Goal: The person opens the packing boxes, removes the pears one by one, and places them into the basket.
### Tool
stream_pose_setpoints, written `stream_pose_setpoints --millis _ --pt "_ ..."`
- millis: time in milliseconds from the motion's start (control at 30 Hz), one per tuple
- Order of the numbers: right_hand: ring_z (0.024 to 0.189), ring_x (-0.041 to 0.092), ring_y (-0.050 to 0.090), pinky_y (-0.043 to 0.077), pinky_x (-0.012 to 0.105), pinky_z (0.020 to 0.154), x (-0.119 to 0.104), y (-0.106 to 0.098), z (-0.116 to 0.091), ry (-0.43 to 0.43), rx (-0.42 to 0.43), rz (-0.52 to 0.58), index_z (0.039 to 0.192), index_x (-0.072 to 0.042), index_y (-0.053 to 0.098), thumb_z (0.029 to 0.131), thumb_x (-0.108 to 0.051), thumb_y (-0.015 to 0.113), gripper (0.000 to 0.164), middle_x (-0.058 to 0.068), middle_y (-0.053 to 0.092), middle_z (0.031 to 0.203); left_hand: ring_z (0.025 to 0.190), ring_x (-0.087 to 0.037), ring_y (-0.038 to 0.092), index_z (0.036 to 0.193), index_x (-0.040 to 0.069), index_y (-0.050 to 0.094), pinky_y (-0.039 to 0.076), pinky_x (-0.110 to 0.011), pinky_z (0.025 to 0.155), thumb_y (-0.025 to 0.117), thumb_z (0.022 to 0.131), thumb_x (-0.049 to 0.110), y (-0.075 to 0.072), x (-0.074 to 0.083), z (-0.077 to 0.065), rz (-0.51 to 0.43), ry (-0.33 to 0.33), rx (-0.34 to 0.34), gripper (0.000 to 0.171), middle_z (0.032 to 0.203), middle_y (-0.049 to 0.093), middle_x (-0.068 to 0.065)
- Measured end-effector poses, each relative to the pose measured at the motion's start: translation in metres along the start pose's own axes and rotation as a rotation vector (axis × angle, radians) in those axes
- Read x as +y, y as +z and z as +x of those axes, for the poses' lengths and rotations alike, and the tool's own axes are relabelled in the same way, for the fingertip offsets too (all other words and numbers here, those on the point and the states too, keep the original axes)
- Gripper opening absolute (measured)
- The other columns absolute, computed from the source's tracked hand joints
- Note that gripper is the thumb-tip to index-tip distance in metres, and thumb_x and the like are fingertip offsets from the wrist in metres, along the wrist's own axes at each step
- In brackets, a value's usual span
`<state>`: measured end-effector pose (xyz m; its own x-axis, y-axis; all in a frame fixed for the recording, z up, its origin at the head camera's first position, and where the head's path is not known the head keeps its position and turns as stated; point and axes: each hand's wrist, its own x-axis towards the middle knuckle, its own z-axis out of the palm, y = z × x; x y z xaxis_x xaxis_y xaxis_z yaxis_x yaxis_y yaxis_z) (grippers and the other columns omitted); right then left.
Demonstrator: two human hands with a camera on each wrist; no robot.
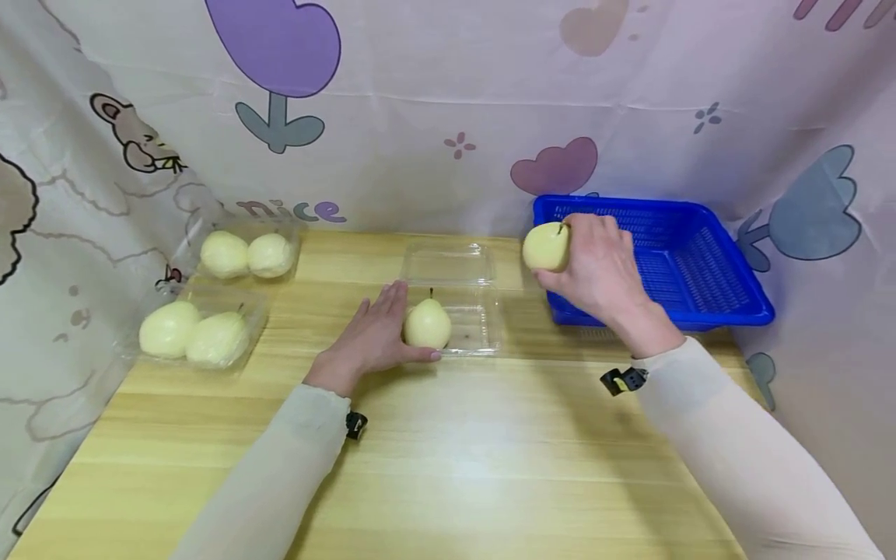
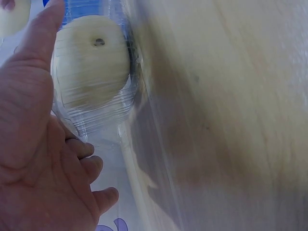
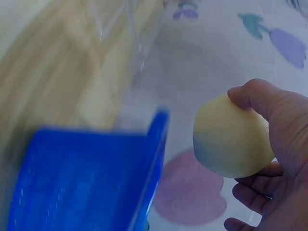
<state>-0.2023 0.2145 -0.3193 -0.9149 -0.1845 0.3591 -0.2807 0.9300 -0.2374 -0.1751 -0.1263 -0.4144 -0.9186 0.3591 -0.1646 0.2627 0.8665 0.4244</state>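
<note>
1. The right hand (image 1: pixel 598 264) is clamped on a pale yellow pear (image 1: pixel 544 247), thumb on one side and curled fingers on the other, opened only as wide as the fruit. The pear is off the table, its stem showing at the top.
2. Soft-skinned fruit like this probably wants light, spread pressure rather than a fingertip pinch. In this raised carry, clearance over the rim of the blue plastic basket (image 1: pixel 756 315) matters; the pear hangs by its left end.
3. The left hand (image 1: pixel 367 334) grips nothing: its fingers lie extended and apart from the thumb, at nine o'clock of a seated pear (image 1: pixel 428 327). It appears to brace the open clear clamshell (image 1: pixel 472 334); whether it also touches that pear I cannot tell.
4. The seated pear stands stem up in the clamshell's left half; the right half is bare. Setting a pear there would go best from straight above, with the left hand steadying the light plastic and the stems clear of each other.
5. The clamshell's lid (image 1: pixel 448 264) lies back at twelve o'clock, and the held pear is at two o'clock.
6. Toward nine and ten o'clock are a nearer clamshell (image 1: pixel 255 311) and a farther clamshell (image 1: pixel 292 260), each holding two pears on the wooden table (image 1: pixel 476 467).
</note>
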Motion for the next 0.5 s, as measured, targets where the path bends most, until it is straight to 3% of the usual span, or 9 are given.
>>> stream_pose_setpoints --millis 200,500 --pt "0.106 0.045 0.05 0.04 0.061 0.087 0.029 -0.006 0.001 0.076 -0.047 -0.037 0.129 0.005 0.055 0.081 -0.043 0.086 0.075 0.027 0.063 0.117 0.165 -0.034 0.003 0.169 0.002 0.0 0.004 -0.059 0.133 0.074 0.078 0.081 0.0 -0.003 -0.003 0.008 -0.008 -0.003 0.142 0.178 0.002 -0.018" --pt "0.105 0.045 0.048 0.04 0.061 0.086 0.064 0.007 -0.004 0.164 -0.183 -0.03 0.133 0.006 0.053 0.083 -0.044 0.083 0.077 0.027 0.06 0.116 0.165 -0.033 0.002 0.169 0.003 -0.003 0.003 -0.059 0.133 0.073 0.078 0.083 0.0 -0.001 0.0 0.005 -0.004 -0.013 0.143 0.178 0.001 -0.017"
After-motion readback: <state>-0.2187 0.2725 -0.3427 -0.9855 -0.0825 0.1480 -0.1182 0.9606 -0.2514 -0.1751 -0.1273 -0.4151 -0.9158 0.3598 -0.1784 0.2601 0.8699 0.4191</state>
